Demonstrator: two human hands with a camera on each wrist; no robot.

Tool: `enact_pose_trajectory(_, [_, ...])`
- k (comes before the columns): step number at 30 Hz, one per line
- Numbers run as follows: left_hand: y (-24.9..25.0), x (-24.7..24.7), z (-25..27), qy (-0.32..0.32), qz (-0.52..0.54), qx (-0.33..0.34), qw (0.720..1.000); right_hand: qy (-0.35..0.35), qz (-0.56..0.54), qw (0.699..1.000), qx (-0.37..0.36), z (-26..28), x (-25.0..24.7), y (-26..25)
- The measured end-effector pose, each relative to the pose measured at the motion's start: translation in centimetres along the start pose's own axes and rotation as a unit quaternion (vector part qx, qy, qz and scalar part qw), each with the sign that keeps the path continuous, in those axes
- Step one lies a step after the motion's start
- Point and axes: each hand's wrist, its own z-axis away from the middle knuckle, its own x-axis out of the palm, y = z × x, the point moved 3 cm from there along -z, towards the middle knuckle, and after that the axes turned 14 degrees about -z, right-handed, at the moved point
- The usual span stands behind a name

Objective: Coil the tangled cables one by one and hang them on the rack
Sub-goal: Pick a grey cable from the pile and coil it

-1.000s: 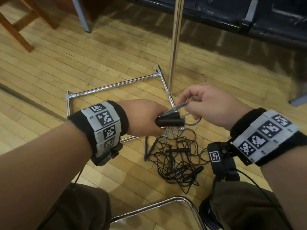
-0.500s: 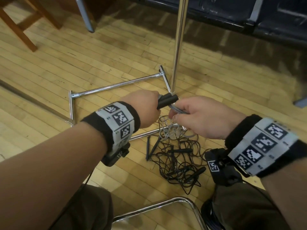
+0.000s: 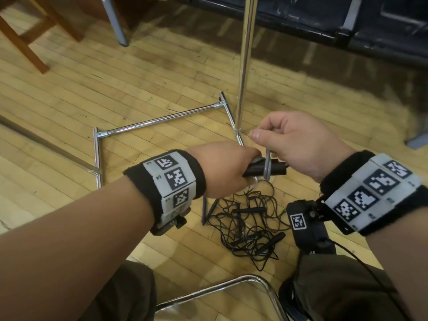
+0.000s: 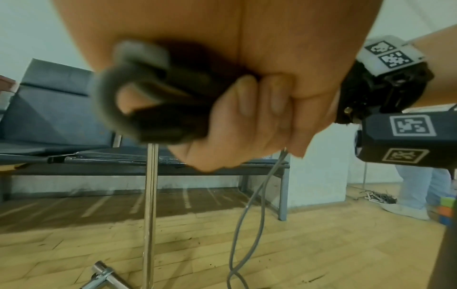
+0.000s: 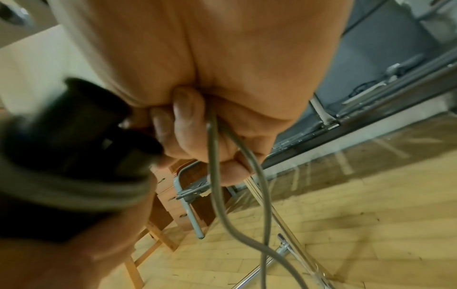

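Note:
My left hand (image 3: 234, 167) grips two black handles (image 3: 266, 169) held side by side, seen blurred in the left wrist view as black handles (image 4: 173, 109). A grey cable (image 3: 267, 167) loops around them. My right hand (image 3: 284, 144) pinches that grey cable (image 5: 212, 148) just right of the handles, and its slack hangs toward the floor. A tangle of thin black cables (image 3: 250, 225) with small black handles lies on the wooden floor below my hands. The chrome rack pole (image 3: 245, 56) rises just behind my hands from its floor frame (image 3: 159, 119).
A chrome chair frame (image 3: 231, 286) curves at the bottom. Dark bench seats (image 3: 347, 22) line the far side. Wooden furniture legs (image 3: 20, 42) stand at the top left. In the left wrist view a person (image 4: 418, 191) stands far right beside coloured blocks.
My left hand has lowered and turned the handles level. My right hand has swung up and over, laying another grey turn around them.

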Motion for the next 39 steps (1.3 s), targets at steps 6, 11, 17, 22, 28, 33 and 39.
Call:
enact_pose_trajectory(6, [-0.7,-1.5,0.8,0.125,0.146,0.005,0.981,0.016,-0.184,0.977,0.106,-0.1,0.9,1.9])
enact_pose_trajectory(11, [-3.0,-2.1,0.4,0.207,0.203,-0.116,0.95,-0.014,-0.154,0.974,0.165,-0.4,3.0,2.7])
enact_pose_trajectory(17, [-5.7,-0.7,-0.1,0.075,0.084,-0.237,0.965,-0.115,0.151,0.982,0.022,0.2,4.5,0.2])
enact_pose_trajectory(22, [-4.5,0.6,-0.4,-0.032,-0.032,-0.203,0.978,-0.12,0.176,0.977,-0.02,0.5,3.6,-0.2])
enact_pose_trajectory(28, [-1.8,2.0,-0.8,-0.094,-0.133,-0.109,0.981,-0.108,0.152,0.981,-0.057,0.6,2.3,0.1])
enact_pose_trajectory(33, [-1.2,1.1,-0.5,-0.043,-0.1,-0.028,0.994,-0.105,0.018,0.994,-0.021,0.5,0.8,0.5])
enact_pose_trajectory(39, [-0.9,0.2,0.1,-0.013,0.055,0.009,0.998,-0.146,-0.174,0.974,0.014,0.4,-0.1,0.5])
